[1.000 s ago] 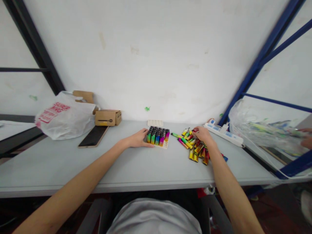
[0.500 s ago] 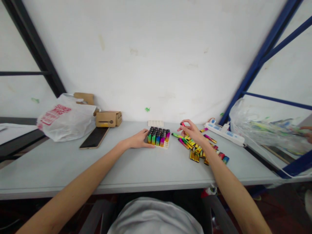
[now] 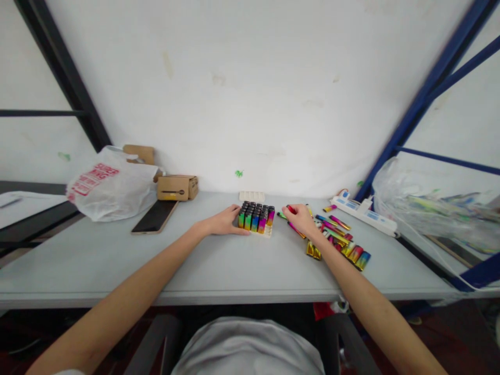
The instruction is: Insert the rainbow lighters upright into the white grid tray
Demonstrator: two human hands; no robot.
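Observation:
A tray [image 3: 267, 233] of upright rainbow-coloured lighters [image 3: 255, 217] with black tops stands in the middle of the grey table [image 3: 219, 265]. My left hand [image 3: 222, 222] rests against the tray's left side, fingers curled on its edge. My right hand [image 3: 301, 218] hovers just right of the tray, fingers pinched on one lighter with a red end [image 3: 289, 209]. A loose pile of the same lighters [image 3: 336, 240] lies on the table under and right of that hand.
An empty white tray [image 3: 251, 196] lies by the wall behind the filled one. At left are a phone [image 3: 155, 216], a cardboard box [image 3: 177, 187] and a white plastic bag [image 3: 111, 185]. A power strip [image 3: 363, 212] and a clear bag [image 3: 433, 208] sit at right.
My right hand took a lighter out of the pile, lifted it, then moved left and down toward the tray. My left hand stayed on the tray.

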